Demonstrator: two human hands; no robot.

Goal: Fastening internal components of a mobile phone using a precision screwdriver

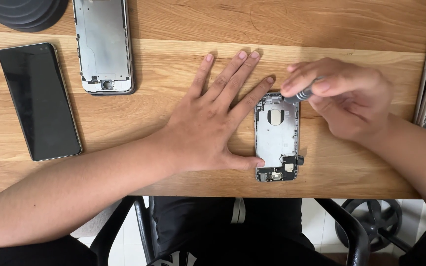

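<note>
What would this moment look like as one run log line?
left hand: flat, bracing opened phone housing | right hand: screwdriver at housing top | wooden table

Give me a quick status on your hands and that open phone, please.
Left hand flat on table, bracing open phone shell. Right hand gripping screwdriver, tip at shell's top edge. Nothing in the way.
</note>
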